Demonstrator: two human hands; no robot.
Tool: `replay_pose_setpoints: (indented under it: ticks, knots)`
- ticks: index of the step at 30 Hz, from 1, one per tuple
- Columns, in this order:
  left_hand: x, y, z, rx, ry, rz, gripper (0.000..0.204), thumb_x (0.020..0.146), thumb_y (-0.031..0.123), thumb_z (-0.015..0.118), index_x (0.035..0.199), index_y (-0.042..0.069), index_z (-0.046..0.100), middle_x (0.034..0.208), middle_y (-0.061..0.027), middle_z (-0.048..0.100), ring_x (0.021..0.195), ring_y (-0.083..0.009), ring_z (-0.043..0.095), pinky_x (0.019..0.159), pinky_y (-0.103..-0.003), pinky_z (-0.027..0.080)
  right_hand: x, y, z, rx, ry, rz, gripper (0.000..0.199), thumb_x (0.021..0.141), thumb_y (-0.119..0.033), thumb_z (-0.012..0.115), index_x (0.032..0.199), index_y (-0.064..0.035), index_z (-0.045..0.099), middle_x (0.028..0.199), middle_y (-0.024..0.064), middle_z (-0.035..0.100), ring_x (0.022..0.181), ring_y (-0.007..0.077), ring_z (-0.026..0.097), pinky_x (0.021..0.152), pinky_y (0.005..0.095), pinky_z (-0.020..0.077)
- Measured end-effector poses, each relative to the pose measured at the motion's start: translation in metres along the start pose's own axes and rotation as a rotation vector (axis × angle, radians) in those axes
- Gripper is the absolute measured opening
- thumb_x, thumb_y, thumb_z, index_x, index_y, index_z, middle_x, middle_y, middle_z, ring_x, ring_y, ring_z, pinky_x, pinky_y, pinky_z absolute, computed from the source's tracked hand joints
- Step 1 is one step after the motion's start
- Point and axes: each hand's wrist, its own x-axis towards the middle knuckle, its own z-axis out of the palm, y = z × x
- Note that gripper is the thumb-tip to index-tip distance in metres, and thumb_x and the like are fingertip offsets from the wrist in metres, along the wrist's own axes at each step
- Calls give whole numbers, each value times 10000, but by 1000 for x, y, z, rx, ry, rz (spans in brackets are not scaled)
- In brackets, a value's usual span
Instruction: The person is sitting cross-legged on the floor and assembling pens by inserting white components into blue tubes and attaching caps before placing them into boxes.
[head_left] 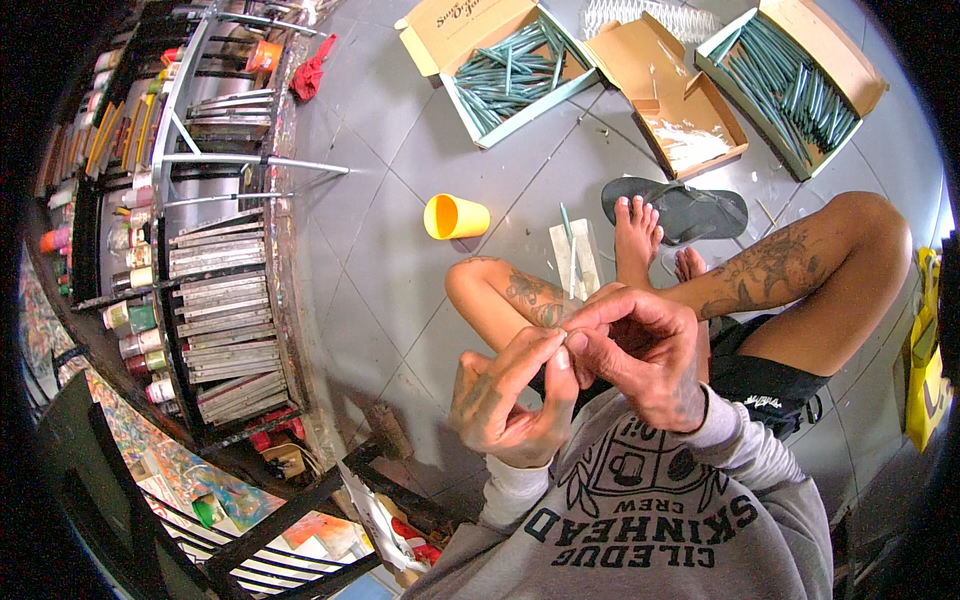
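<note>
My left hand (512,395) and my right hand (642,352) meet in front of my chest. Thumb and index finger of each are pinched, and the fingertips touch or nearly touch. A tiny pale thing may be between them; it is too small to name. Just beyond my fingers, a thin stick (568,228), teal at its far end and whitish nearer me, lies over pale strips (584,258) on the floor. Farther off, an open box (487,131) holds many teal sticks, and another box (797,165) at the right holds more of them.
Between those boxes lies a brown cardboard box (735,143) with small white pieces. A yellow cup (457,217) lies on its side near my left knee. One black flip-flop (712,212) is beside my foot. Shelves (160,300) with jars line the left; a yellow bag (924,360) is far right.
</note>
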Motion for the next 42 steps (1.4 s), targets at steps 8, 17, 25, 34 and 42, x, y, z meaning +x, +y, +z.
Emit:
replay_pose_setpoints:
  ticks: [8, 17, 25, 34, 42]
  knots:
    - [14, -4, -13, -492, -109, -324, 166, 797, 79, 760, 956, 32, 768, 841, -40, 717, 623, -50, 363, 549, -207, 278, 6, 3, -4, -234, -78, -307, 91, 894, 3, 686, 967, 55, 667, 924, 121, 653, 697, 125, 627, 628, 236, 506]
    - [18, 2, -6, -557, -18, -384, 173, 795, 51, 779, 953, 49, 711, 953, -20, 652, 637, 3, 367, 539, -165, 254, 4, -1, -1, -398, 79, -361, 90, 836, -9, 724, 925, 6, 714, 895, 125, 717, 770, 193, 674, 685, 294, 526]
    - [23, -4, -4, -436, -118, -184, 107, 888, 45, 738, 973, -4, 693, 995, -48, 637, 636, -2, 399, 521, -159, 276, 0, -11, -6, -437, -2, -244, 168, 827, -34, 752, 990, 2, 736, 879, 106, 705, 732, 170, 640, 646, 281, 492]
    - [56, -22, -33, -419, -390, -91, 159, 931, 149, 706, 902, -7, 693, 834, -85, 710, 748, -166, 656, 699, -281, 497, 30, -46, -22, -705, -318, -447, 116, 830, -49, 752, 925, 7, 717, 840, 102, 703, 747, 164, 659, 702, 290, 506]
    - [76, -10, -47, -137, -519, 48, 141, 837, 169, 791, 929, 63, 775, 769, -22, 743, 598, -130, 575, 586, -270, 434, 35, -54, -15, -693, -447, -301, 71, 861, -19, 712, 924, 15, 710, 834, 80, 703, 743, 129, 652, 674, 255, 499]
